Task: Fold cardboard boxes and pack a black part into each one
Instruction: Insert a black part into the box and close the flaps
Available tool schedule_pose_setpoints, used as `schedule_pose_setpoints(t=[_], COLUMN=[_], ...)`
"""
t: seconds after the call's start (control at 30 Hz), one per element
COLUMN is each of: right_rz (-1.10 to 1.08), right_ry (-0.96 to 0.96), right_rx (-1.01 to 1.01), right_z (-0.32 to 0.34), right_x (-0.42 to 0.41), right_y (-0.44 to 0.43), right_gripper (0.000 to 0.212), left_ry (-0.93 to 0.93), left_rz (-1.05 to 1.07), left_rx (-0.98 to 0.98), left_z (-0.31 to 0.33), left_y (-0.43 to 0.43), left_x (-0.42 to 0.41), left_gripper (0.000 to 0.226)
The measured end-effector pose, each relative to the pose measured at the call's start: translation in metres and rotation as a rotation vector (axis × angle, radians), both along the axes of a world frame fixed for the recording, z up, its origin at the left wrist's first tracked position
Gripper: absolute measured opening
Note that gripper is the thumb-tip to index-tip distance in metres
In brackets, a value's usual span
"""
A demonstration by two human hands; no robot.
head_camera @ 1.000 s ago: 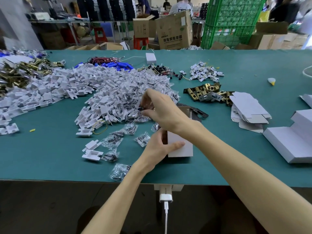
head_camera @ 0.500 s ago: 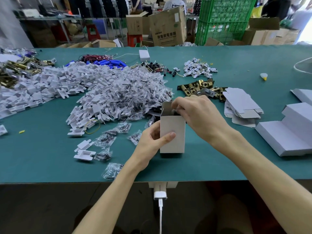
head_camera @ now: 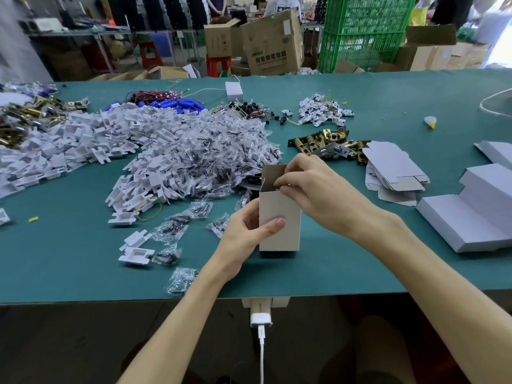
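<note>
The bench [head_camera: 360,267] is plain teal green all over. The standing box [head_camera: 279,225] is off-white outside and dull grey-brown on the inside of its flaps. The flat box blanks [head_camera: 393,167] are the same pale white. The heap of plastic trays [head_camera: 83,145] is white. The clear bags [head_camera: 221,151] are speckled with black parts. The metal latches [head_camera: 327,142] shine brassy gold with some silver. Further back lie bright blue cylinders [head_camera: 177,103] and a tangle of red and black wires [head_camera: 149,95]. Beyond the bench are a vivid green crate [head_camera: 365,31], brown cartons [head_camera: 271,42] and red stools [head_camera: 149,52]. A small yellow scrap [head_camera: 33,219] lies at the left.
</note>
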State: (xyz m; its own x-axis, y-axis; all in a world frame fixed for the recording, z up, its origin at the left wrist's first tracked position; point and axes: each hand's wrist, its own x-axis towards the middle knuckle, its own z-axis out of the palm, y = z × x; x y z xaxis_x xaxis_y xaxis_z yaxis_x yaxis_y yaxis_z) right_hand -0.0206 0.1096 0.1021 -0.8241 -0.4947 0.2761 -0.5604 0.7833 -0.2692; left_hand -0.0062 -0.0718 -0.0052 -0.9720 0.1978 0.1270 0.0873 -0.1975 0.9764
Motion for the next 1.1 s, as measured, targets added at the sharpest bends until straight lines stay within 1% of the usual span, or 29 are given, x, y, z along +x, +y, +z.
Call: schedule_pose_setpoints(t=[0.13, 0.23, 0.37, 0.43, 0.53, 0.6, 0.73, 0.8, 0.87, 0.97, 1.0, 1.1], right_rz=[0.000, -0.004, -0.022, -0.006, 0.029, 0.057, 0.051, 0.003, -0.030, -0.026, -0.026, -0.064], right_ry=[0.067, 0.106, 0.073, 0.057, 0.030, 0.082, 0.189, 0.219, 0.120, -0.135, -0.169, -0.129], right_rx=[0.088, 0.085, 0.099, 0.077, -0.064, -0.115, -0.342, -0.470, -0.614, -0.826, -0.890, -1.028], right_z=[-0.003, -0.005, -0.008, -0.009, -0.014, -0.023, -0.043, -0.053, -0.061, -0.073, -0.077, -0.090], right_x=[0.006, 0.009, 0.009, 0.009, 0.010, 0.011, 0.015, 0.015, 0.013, 0.013, 0.014, 0.017], right_y=[0.001, 0.001, 0.002, 0.004, 0.008, 0.012, 0.017, 0.017, 0.015, 0.008, 0.005, -0.003], right_gripper=[0.030, 0.025, 0.034, 0.033, 0.024, 0.020, 0.031, 0.037, 0.046, 0.049, 0.051, 0.056], left_ry=[0.006, 0.004, 0.003, 0.007, 0.029, 0.055, 0.060, 0.066, 0.086, 0.122, 0.133, 0.138], left_rz=[0.000, 0.005, 0.012, 0.016, 0.018, 0.015, 0.053, 0.084, 0.102, 0.103, 0.111, 0.162], left_rx=[-0.004, -0.015, -0.015, -0.019, -0.029, -0.042, -0.031, -0.029, -0.039, -0.061, -0.059, 0.000], left_z=[0.000, -0.001, 0.000, 0.000, 0.002, 0.002, 0.000, 0.001, 0.002, 0.004, 0.003, 0.003], left_y=[0.000, 0.000, 0.000, 0.001, 0.001, 0.001, 0.002, 0.001, 0.001, 0.001, 0.001, 0.000], left_x=[0.000, 0.000, 0.001, 0.001, 0.002, 0.001, -0.001, -0.001, -0.001, 0.000, -0.001, -0.001], left_gripper=[0.036, 0.039, 0.041, 0.041, 0.039, 0.044, 0.066, 0.065, 0.056, 0.053, 0.055, 0.061])
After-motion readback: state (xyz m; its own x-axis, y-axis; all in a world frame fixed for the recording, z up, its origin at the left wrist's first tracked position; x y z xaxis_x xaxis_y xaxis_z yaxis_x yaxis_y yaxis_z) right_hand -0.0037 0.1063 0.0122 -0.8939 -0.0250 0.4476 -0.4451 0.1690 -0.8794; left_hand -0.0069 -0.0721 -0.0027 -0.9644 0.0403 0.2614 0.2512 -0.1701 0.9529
